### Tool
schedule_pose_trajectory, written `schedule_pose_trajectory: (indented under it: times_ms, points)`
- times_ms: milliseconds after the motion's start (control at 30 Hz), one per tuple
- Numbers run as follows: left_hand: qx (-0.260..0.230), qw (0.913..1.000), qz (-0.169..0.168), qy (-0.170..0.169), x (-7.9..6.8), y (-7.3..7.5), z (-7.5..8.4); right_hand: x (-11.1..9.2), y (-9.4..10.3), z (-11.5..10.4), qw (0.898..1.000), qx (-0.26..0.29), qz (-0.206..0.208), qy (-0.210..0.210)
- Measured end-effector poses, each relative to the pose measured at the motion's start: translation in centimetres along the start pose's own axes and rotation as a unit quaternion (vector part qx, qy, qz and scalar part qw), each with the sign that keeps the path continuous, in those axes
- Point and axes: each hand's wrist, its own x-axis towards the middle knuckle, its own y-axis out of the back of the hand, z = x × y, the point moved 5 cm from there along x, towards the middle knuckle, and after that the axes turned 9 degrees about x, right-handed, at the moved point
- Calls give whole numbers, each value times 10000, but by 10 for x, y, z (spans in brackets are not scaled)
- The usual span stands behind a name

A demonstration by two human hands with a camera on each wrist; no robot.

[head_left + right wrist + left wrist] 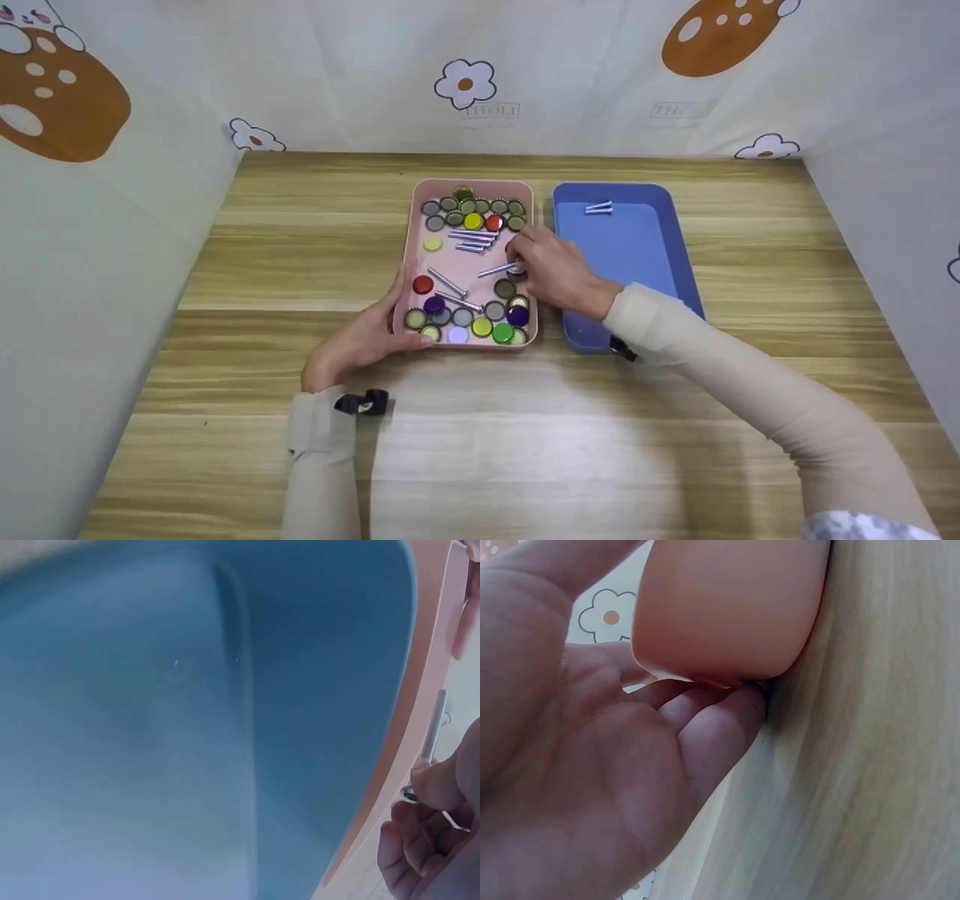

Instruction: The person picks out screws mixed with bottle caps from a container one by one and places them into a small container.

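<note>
A pink tray [472, 259] holds several bottle caps, gathered at its far and near ends, and several silver bolts [472, 236] between them. My left hand [364, 337] grips its near left corner, thumb at the near rim and fingers along the side. In the left wrist view, fingertips [731, 716] press at the lower edge of the pink wall. Over the tray's right rim reaches my right hand [559, 270], pinching one bolt [497, 269]. The bolt [433, 731] shows its head beside the thumb in the right wrist view.
To the right of the pink tray stands a blue tray [626, 259] with two bolts [598, 208] near its far end. My right forearm crosses its near right part. A patterned cloth [562, 75] rises behind the wooden table [315, 247].
</note>
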Motion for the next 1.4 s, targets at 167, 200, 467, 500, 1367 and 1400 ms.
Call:
schedule_pose_trajectory:
  times_ms: [167, 200, 467, 500, 1367, 1400]
  points:
    - [-74, 9999, 17, -111, 0, 0, 1, 0, 4, 4, 9989, 111, 281, 353]
    - [-115, 9998, 17, -146, 0, 0, 1, 0, 5, 5, 9983, 152, 370, 424]
    - [-236, 9994, 27, -243, 0, -1, 2, -1, 14, 19, 9951, 415, 796, 412]
    - [-239, 9994, 25, -232, 0, -1, 2, -1, 16, 21, 9946, 455, 843, 404]
    - [-233, 9997, -26, -85, 1, -2, 0, -7, 33, 62, 9839, 1347, 1107, -391]
    - [-203, 9998, -28, -77, 1, -2, 0, -8, 34, 64, 9837, 1345, 1113, -422]
